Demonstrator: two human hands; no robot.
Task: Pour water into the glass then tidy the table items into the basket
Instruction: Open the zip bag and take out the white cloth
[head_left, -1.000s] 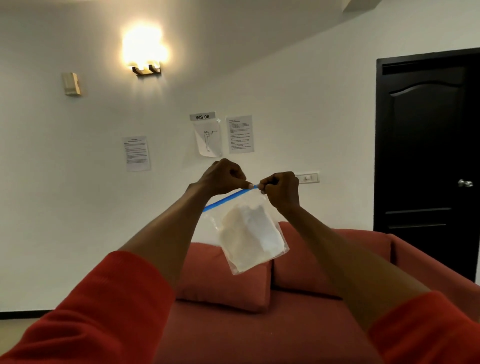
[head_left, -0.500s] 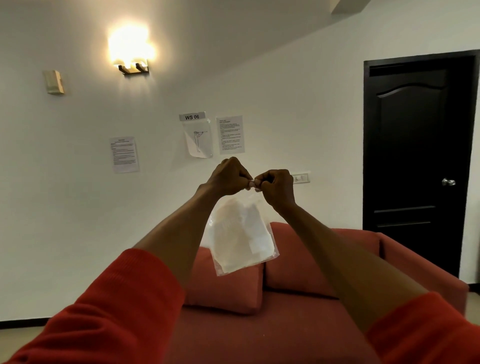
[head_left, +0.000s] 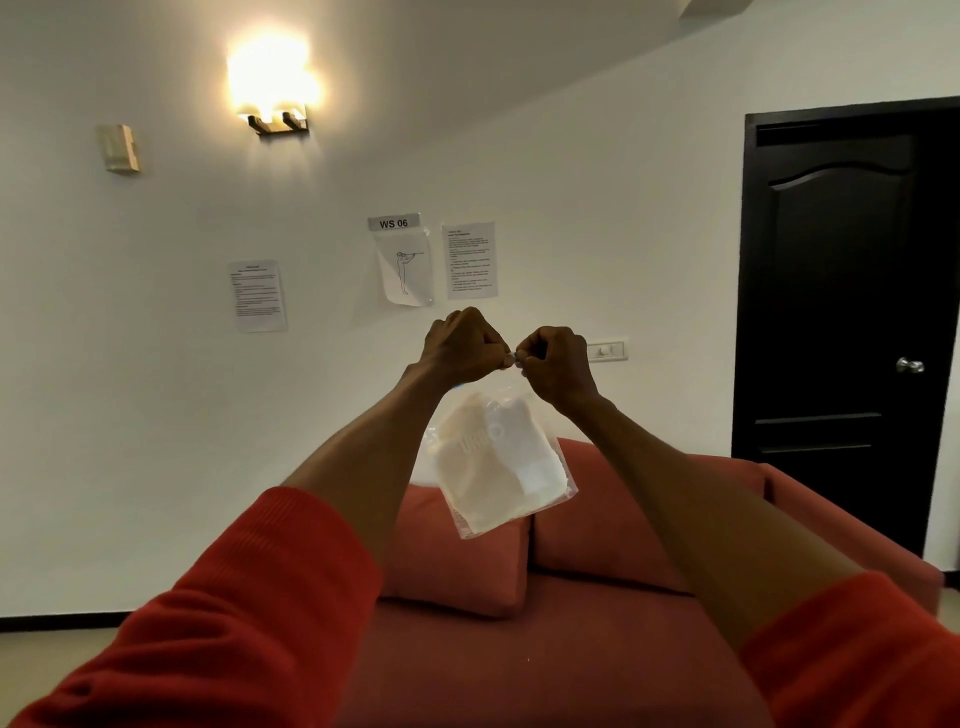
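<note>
A clear plastic zip bag (head_left: 496, 462) with folded white cloth inside hangs in mid-air at chest height in front of me. My left hand (head_left: 460, 345) and my right hand (head_left: 556, 366) are raised close together, and each pinches the bag's top edge between curled fingers. The bag's seal strip is hidden between my fingers. No glass, water, basket or table is in view.
A red sofa (head_left: 597, 623) with cushions stands below my arms against a white wall. Several papers (head_left: 402, 260) are stuck on the wall under a lit lamp (head_left: 272, 91). A black door (head_left: 852, 322) is shut at the right.
My hands have come together along the bag's top, and the blue strip seen a second ago is now hidden. The bag turned slightly and the view shifted a little.
</note>
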